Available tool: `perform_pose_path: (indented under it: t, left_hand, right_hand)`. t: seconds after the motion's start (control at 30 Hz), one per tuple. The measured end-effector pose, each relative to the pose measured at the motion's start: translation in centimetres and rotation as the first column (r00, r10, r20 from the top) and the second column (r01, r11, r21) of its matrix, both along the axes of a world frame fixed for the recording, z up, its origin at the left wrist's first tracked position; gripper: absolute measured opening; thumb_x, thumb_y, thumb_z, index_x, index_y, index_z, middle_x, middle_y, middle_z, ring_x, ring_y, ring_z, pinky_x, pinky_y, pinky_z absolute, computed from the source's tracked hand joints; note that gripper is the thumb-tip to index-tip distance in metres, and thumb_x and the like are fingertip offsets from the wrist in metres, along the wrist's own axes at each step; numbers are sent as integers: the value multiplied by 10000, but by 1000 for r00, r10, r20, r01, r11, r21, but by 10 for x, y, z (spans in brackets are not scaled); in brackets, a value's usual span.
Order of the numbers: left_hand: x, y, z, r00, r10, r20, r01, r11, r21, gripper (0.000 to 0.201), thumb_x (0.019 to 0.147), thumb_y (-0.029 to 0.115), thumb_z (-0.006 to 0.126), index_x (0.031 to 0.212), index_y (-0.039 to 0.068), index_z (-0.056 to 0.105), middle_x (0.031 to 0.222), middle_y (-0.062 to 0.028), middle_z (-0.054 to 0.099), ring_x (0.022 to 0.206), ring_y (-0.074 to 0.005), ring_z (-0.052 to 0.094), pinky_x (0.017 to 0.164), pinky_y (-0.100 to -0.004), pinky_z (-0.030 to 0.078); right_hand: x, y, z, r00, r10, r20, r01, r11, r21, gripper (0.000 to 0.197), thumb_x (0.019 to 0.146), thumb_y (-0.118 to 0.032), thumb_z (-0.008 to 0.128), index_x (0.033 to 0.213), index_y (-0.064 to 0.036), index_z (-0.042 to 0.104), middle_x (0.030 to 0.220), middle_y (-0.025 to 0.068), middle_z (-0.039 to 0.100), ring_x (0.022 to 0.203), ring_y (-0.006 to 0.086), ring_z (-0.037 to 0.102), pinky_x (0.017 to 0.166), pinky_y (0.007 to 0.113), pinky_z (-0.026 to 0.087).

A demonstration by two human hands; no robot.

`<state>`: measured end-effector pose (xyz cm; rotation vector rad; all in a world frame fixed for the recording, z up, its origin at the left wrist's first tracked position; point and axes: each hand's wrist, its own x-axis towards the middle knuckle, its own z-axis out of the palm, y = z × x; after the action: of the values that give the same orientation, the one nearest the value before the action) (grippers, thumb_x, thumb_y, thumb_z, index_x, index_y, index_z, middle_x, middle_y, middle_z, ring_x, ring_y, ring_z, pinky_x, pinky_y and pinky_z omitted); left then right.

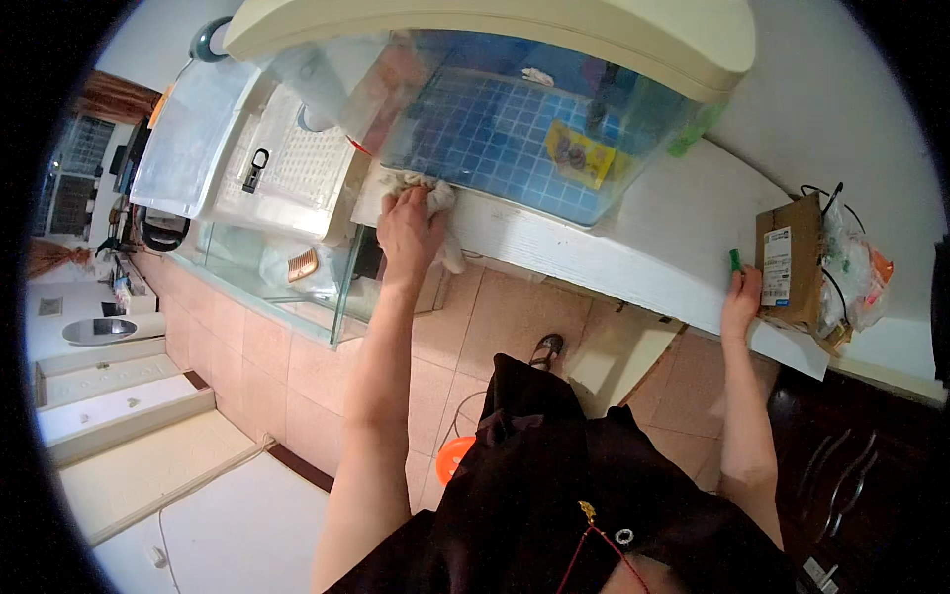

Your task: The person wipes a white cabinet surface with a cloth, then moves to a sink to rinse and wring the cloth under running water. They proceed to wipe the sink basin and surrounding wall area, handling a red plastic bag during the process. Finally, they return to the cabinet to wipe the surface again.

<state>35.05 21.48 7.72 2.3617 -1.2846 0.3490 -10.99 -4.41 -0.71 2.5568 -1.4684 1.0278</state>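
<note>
My left hand [408, 230] is closed on a pale, crumpled cloth [440, 196], pressed to the white ledge at the near left corner of a glass fish tank [475, 188]. A corner of the cloth hangs over the ledge's front edge. At the right, my right hand [740, 297] pinches a small green object [734, 260] too small to name, over the white shelf [683, 228]. Just right of those fingers stands a cardboard box [789, 262] with a white label.
The tank has a cream hood [515, 25], and a yellow packet [579, 155] shows through its glass. Clear plastic bags [851, 257] and black cables lie behind the box. To the left are a white plastic bin [287, 168] and a lower glass tank [341, 297]. An orange stool [455, 458] stands below.
</note>
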Motion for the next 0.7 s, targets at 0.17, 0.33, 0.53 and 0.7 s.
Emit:
perform_pose_path:
  t: [0.17, 0.33, 0.53, 0.7]
  left_hand:
    - [-44, -22, -30, 969, -20, -247, 13, 999, -32, 382, 617, 131, 668, 987, 86, 584, 992, -103, 612, 987, -291, 547, 761, -404, 478]
    - [-137, -40, -2, 929, -332, -166, 358, 918, 172, 430, 611, 159, 705, 1009, 102, 555, 1044, -51, 597, 1017, -283, 519, 772, -391, 477]
    - [-10, 5, -9, 993, -109, -42, 106, 992, -65, 359, 661, 138, 663, 1006, 83, 580, 977, -100, 604, 959, -332, 523, 767, -427, 450]
    - [50, 19, -24, 989, 103, -108, -116, 986, -118, 350, 686, 188, 641, 1008, 76, 560, 1014, -122, 578, 980, -348, 507, 840, -432, 428]
  right_hand:
    - [11, 0, 3, 1000, 10, 6, -10, 1000, 27, 185, 894, -81, 477, 1022, 46, 517, 990, 191, 539, 935, 350, 514, 835, 376, 411]
    - [0, -2, -5, 998, -22, 57, 13, 989, 150, 258, 921, -206, 468, 1024, 25, 519, 1055, 216, 535, 1015, 395, 484, 876, 458, 385]
    - [8, 3, 2, 997, 40, 67, -41, 999, 20, 157, 894, -76, 475, 996, 35, 519, 939, 163, 532, 872, 324, 517, 794, 374, 419]
    - [4, -2, -1, 997, 48, 52, -45, 997, -59, 152, 892, -83, 482, 988, 29, 518, 912, 163, 526, 847, 330, 509, 774, 374, 418]
